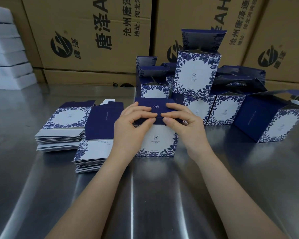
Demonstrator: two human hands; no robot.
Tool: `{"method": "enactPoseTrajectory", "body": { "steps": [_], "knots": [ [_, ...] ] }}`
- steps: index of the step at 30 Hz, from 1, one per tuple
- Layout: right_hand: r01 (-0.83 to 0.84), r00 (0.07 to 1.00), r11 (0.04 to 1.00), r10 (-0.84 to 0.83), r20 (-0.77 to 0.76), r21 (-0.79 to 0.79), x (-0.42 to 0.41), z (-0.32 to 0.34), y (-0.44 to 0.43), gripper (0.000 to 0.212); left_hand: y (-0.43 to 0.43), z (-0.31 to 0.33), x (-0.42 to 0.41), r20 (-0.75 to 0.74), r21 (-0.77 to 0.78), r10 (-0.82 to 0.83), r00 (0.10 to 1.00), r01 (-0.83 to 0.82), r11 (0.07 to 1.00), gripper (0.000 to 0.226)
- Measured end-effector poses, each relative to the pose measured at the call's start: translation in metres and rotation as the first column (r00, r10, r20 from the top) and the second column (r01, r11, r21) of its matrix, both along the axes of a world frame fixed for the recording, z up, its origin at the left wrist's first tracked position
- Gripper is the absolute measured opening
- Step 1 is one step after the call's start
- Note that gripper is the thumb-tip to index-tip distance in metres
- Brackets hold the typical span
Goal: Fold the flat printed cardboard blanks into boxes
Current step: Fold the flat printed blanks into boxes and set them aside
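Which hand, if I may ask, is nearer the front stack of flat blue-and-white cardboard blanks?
Left. The left hand is beside the stack; the right hand lies farther right, across the printed cardboard box.

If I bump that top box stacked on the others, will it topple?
Probably. The top box looks like thin card, so likely light. It stands on other boxes with its lid upright, so a nudge could tip it.

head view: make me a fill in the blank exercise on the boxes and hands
The left hand and right hand both pinch the ____ flap of the front box.
Flat blanks lie in ____ stacks left of it.
The folded boxes behind have their lids ____.
Missing: top; two; open.
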State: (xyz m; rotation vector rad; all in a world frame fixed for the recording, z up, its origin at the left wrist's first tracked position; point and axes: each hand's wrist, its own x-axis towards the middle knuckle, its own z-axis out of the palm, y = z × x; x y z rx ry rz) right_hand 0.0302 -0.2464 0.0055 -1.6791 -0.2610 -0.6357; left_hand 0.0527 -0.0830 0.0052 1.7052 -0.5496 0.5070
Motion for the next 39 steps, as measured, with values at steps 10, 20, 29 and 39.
{"method": "enactPoseTrajectory", "body": {
  "steps": [10, 20, 29, 39],
  "knots": [
    [-0.111, 0.994, 0.987, 0.113, -0.011, 0.114, 0.002, 0.002, -0.012, 0.024, 0.018, 0.004, 0.01, -0.151, -0.226, -0.184, 0.971, 0.147, 0.963, 0.018],
    [-0.123, 0.991, 0.983, 0.128, -0.027, 0.135, 0.003, 0.0, -0.02, 0.021, 0.026, 0.002, 0.016, -0.139, -0.288, -0.303, 0.943, 0.255, 0.923, 0.039],
    [0.134, 0.991, 0.981, -0.13, 0.038, -0.14, 0.003, 0.001, -0.01, 0.027, 0.019, -0.001, 0.012, -0.183, -0.188, -0.082, 0.98, 0.047, 0.981, 0.032],
    [0.428, 0.903, 0.775, -0.348, 0.25, -0.465, 0.036, 0.01, 0.006, 0.011, 0.015, -0.004, 0.009, -0.127, 0.166, 0.275, 0.953, -0.253, 0.953, 0.048]
  ]
}}
